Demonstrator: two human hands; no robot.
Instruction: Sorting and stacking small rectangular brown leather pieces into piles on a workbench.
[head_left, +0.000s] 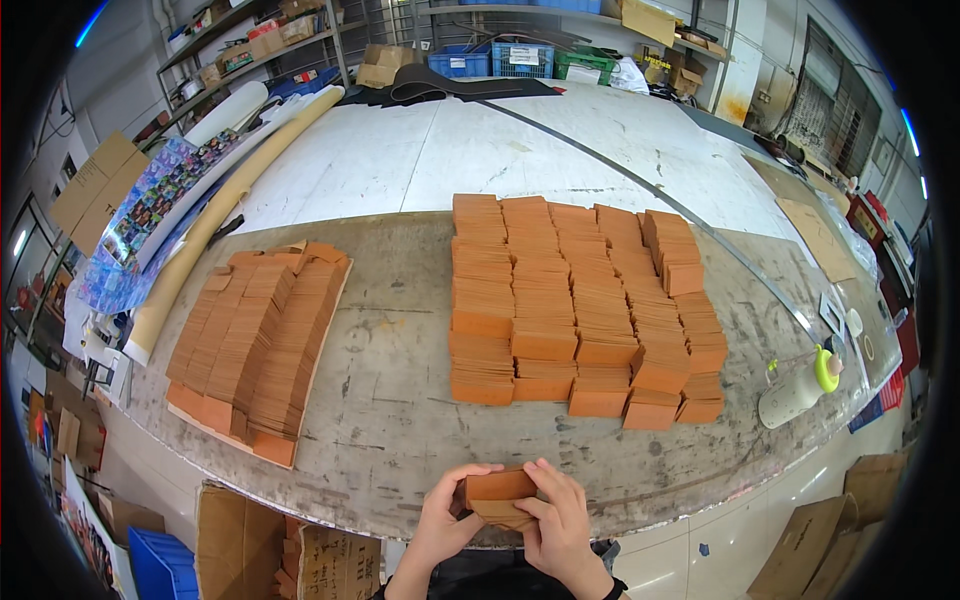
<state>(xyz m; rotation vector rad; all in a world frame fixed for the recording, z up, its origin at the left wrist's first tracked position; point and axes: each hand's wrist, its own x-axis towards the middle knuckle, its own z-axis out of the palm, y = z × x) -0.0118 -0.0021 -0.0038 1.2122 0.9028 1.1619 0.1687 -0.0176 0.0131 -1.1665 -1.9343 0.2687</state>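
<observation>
At 6 o'clock, L hand (446, 518) & R hand (563, 522) pinch brown rectangular pcs (500, 486) (prob. several) btwn fingers; keep edges flush, thumb pressure even.

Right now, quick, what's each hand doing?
Left hand: closed, holding the left side of some orange-brown pieces.
Right hand: closed, holding the right side of those same pieces.

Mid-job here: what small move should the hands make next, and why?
Probably square up the held brown pieces: the left hand and right hand both grip them, and they seem spread rather than flush, while the larger stacks on the table stand in fairly neat rows.
</observation>
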